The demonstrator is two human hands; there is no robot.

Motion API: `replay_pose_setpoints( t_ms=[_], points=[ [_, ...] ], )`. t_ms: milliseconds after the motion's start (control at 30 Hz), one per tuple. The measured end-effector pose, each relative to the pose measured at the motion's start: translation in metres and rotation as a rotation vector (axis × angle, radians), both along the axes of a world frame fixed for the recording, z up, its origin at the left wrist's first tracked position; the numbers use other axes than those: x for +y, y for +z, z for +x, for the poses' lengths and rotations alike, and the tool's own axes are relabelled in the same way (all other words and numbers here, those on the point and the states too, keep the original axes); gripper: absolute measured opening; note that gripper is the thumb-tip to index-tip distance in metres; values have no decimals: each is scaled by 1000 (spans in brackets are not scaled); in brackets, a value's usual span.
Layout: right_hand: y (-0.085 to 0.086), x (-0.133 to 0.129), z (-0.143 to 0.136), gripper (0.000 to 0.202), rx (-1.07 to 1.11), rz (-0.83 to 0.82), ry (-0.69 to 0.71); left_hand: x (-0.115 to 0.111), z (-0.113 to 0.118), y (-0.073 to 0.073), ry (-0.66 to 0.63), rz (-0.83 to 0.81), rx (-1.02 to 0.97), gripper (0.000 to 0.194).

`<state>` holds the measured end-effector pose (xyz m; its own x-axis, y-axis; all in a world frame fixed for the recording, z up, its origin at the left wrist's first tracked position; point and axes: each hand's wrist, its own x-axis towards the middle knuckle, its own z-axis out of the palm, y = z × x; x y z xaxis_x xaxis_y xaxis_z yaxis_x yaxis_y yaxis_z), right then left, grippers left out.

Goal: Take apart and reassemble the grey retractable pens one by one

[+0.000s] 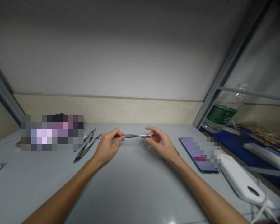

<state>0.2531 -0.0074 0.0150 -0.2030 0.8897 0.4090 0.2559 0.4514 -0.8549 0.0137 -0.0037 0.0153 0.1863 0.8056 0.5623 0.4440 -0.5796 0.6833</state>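
Observation:
A slim pen (pixel 136 136) is held level above the grey desk, between my two hands. Its left part is grey, and a small yellowish band shows near the middle. My left hand (pixel 109 143) pinches the grey end between thumb and fingers. At the other end, my right hand (pixel 160 141) has thumb and fingers around the pen's tip, with one finger raised. The right fingers partly hide that end. Several grey and black pens (pixel 86 148) lie on the desk just left of my left hand.
A phone (pixel 196 155) with a lit screen lies to the right, beside a white device (pixel 240 179) with a cord. Beyond a metal rail (pixel 254 92) is a clear bottle (pixel 222 115) with a green label. A pixelated object (pixel 52 133) sits at left. A wall stands behind.

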Motion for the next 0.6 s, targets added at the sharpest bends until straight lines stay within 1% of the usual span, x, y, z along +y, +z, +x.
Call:
replay_pose_setpoints(
  t_ms=[33, 67, 100, 133, 167, 233, 333, 400, 433, 533, 567, 600],
  points=[
    [3, -2, 1, 30, -91, 131, -9, 3, -1, -1, -13, -101, -53, 11],
    [4, -4, 2, 27, -169, 218, -9, 5, -1, -1, -44, -185, -101, 13],
    [5, -5, 2, 23, -222, 259, -11, 6, -1, -2, -81, -243, -140, 14],
    [5, -5, 3, 20, -242, 261, -22, 6, -1, -3, -106, -275, -169, 15],
    [4, -6, 3, 19, -232, 228, -38, 6, -1, -3, -110, -284, -185, 15],
    [1, -5, 3, 20, -147, 92, -43, 3, 1, -4, -71, -261, -187, 14],
    [-2, -2, 0, 22, 90, -174, 57, -5, 6, -4, 19, -146, -111, 12],
    [0, 0, -3, 22, 312, -279, 96, -11, 11, -2, 24, -64, -33, 12],
    [2, 1, -4, 21, 434, -293, 87, -13, 13, -1, -12, -44, 18, 12],
    [14, 6, -8, 16, 763, -281, 26, -18, 18, 2, -183, -19, 226, 15],
    [19, 8, -7, 16, 851, -305, 29, -17, 18, 2, -193, 3, 303, 18],
    [24, 10, -7, 15, 926, -347, 47, -16, 16, 2, -151, 32, 378, 20]
  ],
)
